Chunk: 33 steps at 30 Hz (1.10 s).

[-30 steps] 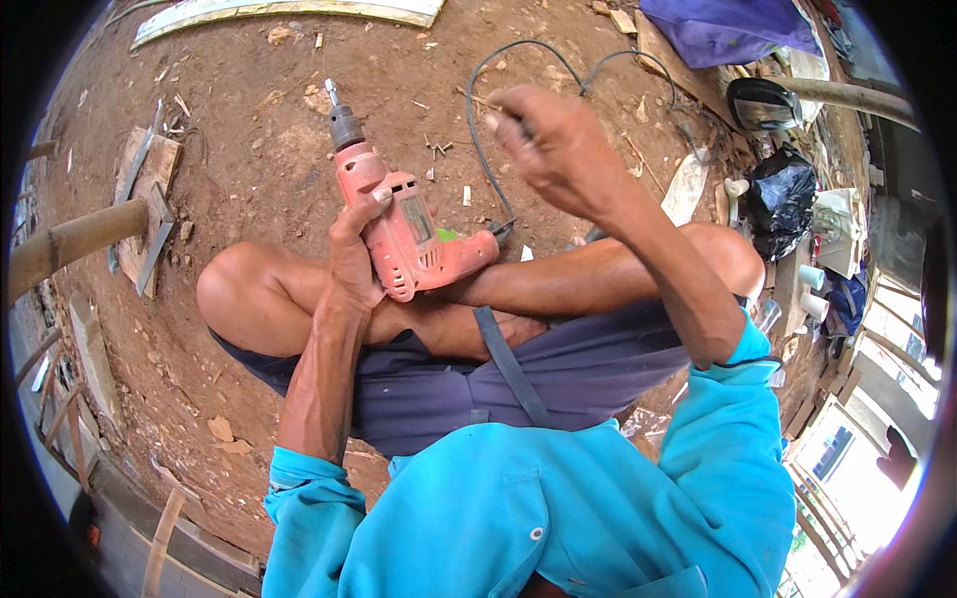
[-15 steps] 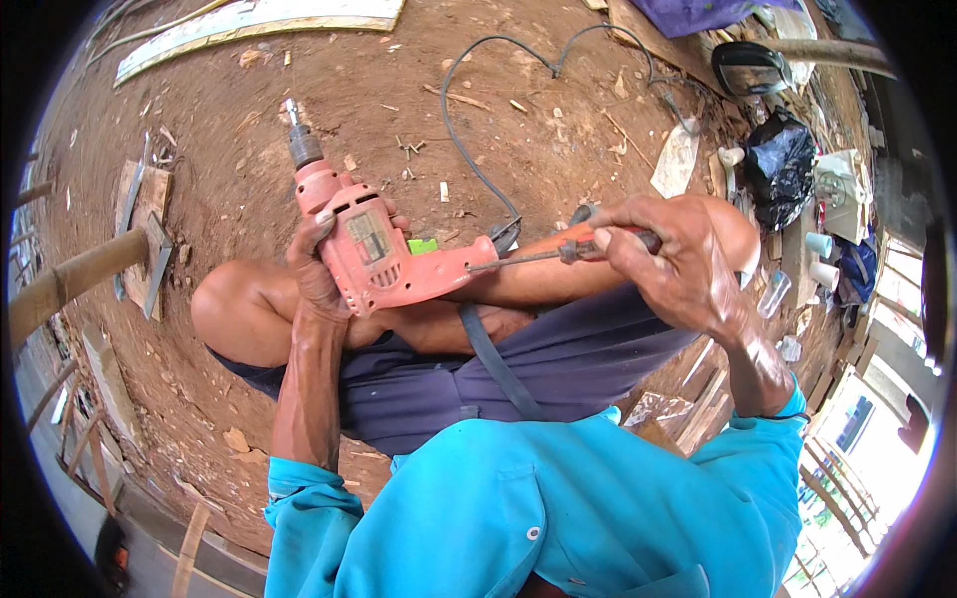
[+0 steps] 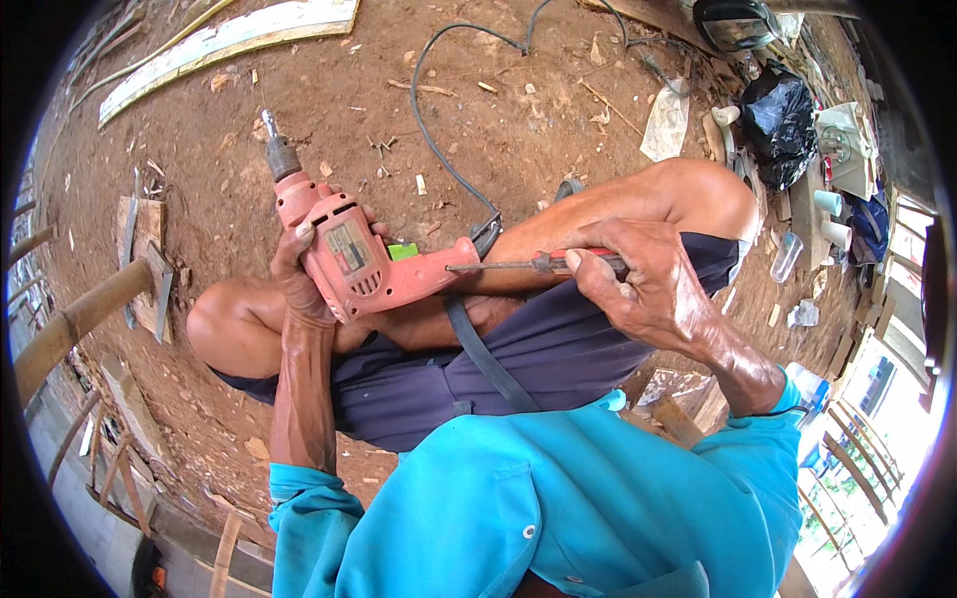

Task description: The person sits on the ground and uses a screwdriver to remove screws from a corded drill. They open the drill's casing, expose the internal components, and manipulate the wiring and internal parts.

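In the head view, the left hand [image 3: 302, 271] is closed around the body of a faded red-pink plastic power drill [image 3: 349, 249], thumb on the upward face and fingertips showing at the far edge; the drill lies in that hand's grip, its dark metal chuck [image 3: 282, 157] pointing away beyond the hand and slightly leftward, its handle reaching across toward the right hand [image 3: 643, 274]; a bright green trigger [image 3: 403, 251] sits just right of the left fingertips.

The right hand grips the handle of a screwdriver with a red-and-dark handle and thin metal shaft [image 3: 548, 262]; its tip touches the drill's handle near the end, between the two hands; whether it sits in a screw is too small to tell.

A thin black cable [image 3: 429, 110] curves over the brown earth beyond both hands; small metal screws [image 3: 381, 147] lie on the ground beyond the left hand; a crumpled black plastic bag [image 3: 783, 125] lies well beyond the right hand, to its right.
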Tool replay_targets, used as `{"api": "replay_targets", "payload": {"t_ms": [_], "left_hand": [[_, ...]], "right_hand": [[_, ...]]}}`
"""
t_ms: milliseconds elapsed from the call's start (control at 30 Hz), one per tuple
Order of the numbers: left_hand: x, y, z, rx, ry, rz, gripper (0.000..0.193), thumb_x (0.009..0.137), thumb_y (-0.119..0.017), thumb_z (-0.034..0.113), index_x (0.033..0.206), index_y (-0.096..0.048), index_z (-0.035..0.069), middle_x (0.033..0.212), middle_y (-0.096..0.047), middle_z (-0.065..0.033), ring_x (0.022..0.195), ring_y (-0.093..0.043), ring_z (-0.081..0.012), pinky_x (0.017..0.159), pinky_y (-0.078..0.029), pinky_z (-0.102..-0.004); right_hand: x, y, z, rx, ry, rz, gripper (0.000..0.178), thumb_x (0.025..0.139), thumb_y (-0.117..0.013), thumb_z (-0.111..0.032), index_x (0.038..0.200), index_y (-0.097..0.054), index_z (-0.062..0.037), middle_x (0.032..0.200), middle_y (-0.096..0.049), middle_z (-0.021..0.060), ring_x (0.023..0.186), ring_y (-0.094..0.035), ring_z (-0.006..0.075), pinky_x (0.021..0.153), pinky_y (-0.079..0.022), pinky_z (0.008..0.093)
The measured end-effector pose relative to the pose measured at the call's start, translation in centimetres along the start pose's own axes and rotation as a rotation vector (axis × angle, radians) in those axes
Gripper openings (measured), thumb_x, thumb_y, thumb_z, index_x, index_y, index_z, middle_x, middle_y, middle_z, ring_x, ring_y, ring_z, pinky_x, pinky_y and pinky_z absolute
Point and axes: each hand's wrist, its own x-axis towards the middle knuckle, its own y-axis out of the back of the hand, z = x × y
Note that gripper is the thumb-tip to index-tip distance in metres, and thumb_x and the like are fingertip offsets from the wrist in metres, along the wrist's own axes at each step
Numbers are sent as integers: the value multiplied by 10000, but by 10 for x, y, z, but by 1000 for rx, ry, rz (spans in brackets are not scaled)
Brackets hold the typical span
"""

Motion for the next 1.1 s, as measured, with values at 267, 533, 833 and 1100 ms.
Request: {"api": "replay_targets", "payload": {"t_ms": [267, 533, 833, 1100], "left_hand": [[-8, -15, 1, -4, -4, -34, 660, 822, -749, 359, 1379, -505, 101, 1128, -683, -206, 1009, -717, -382, 905, -628, -516], [-15, -7, 0, -55, -12, -5, 643, 822, -747, 322, 1380, -503, 115, 1107, -667, -195, 1019, -702, -364, 923, -618, -521], [-13, -5, 2, -59, -2, 17, 619, 835, -730, 343, 1345, -496, 83, 1082, -665, -184, 971, -718, -347, 859, -637, -517], [-14, -8, 4, -80, 23, 38, 603, 851, -729, 332, 1356, -500, 97, 1106, -668, -174, 976, -713, -339, 864, -635, -508]], "right_hand": [[19, 9, -24, 87, -319, -374, 216, 938, -636, -177, 973, -655, 36, 688, -604, 105, 605, -623, 283, 556, -479, 419], [72, 12, -51, 85, -1164, -698, 351, 1043, -534, -327, 880, -644, -37, 609, -488, 23, 446, -434, 135, 399, -308, 311], [77, -6, -50, -241, -493, -786, 366, 1043, -611, -247, 873, -661, 73, 630, -615, 110, 534, -579, 223, 513, -456, 388], [57, -7, -50, -978, 443, -806, 244, 809, -649, -116, 959, -715, 65, 835, -736, 218, 726, -732, 370, 683, -559, 475]]}}
